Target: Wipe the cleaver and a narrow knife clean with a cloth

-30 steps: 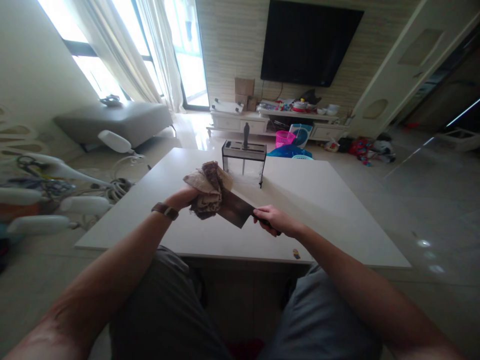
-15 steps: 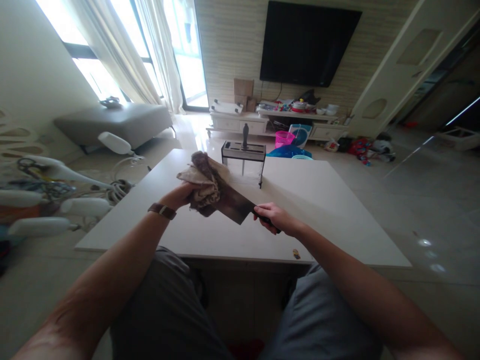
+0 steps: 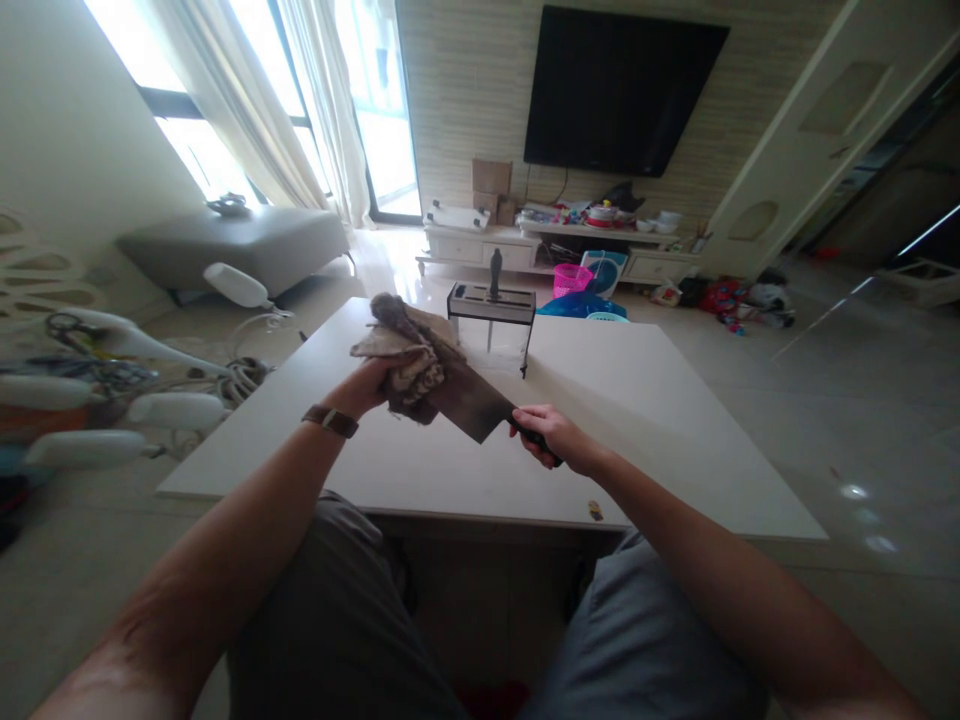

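Note:
My right hand (image 3: 551, 435) is wrapped round the black handle of a cleaver (image 3: 480, 405), whose broad dark blade points up and to the left above the table. In my left hand (image 3: 375, 385) is a bunched brown-and-beige cloth (image 3: 412, 355), folded over the far part of the blade. The cloth hides the blade's tip and most of my left fingers. Just beyond the blade stands a clear-sided knife block (image 3: 491, 305) with a dark slotted top, one black handle sticking up out of it.
The white table (image 3: 637, 430) spreads under my hands, with a small sticker-like patch (image 3: 595, 510) near its front edge. A lamp with several white shades (image 3: 180, 410) lies at the left. Beyond the table are a pink basket (image 3: 572, 279) and a grey bench (image 3: 240, 250).
The cloth in my left hand has shifted slightly along the blade and turned a little. My right hand keeps its grip on the handle. The whole view has moved slightly.

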The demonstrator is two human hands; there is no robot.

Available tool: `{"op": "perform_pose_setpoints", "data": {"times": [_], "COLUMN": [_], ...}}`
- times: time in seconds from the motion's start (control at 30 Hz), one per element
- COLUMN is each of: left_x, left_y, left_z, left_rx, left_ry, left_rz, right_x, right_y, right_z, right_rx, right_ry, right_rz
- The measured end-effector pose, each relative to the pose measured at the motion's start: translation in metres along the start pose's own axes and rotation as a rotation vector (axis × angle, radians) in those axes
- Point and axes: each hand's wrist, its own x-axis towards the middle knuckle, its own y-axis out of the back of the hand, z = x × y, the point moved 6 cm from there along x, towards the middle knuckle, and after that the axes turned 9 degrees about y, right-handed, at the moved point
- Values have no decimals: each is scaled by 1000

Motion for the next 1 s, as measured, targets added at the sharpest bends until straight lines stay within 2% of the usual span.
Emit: {"op": "perform_pose_setpoints", "data": {"times": [0.07, 0.17, 0.3, 0.43, 0.53, 0.8, 1.0], "left_x": [1, 2, 4, 4, 3, 2, 4], "left_y": [7, 11, 2, -8, -9, -7, -10], "left_z": [-5, -6, 2, 5, 3, 8, -4], "left_rx": [104, 173, 25, -134, -187, -305, -317], "left_ry": [36, -24, -111, -100, -61, -118, -49], "left_rz": [-4, 16, 45, 52, 77, 82, 49], "right_x": [-1, 0, 4, 5, 4, 2, 4], "right_y": [1, 0, -4, -7, -6, -6, -7], "right_z": [2, 3, -2, -7, -9, -8, -4], "right_rx": [-9, -11, 29, 63, 52, 86, 195], "right_ry": [-14, -17, 21, 40, 38, 41, 60], "right_rz": [-9, -17, 16, 52, 63, 70, 141]}}
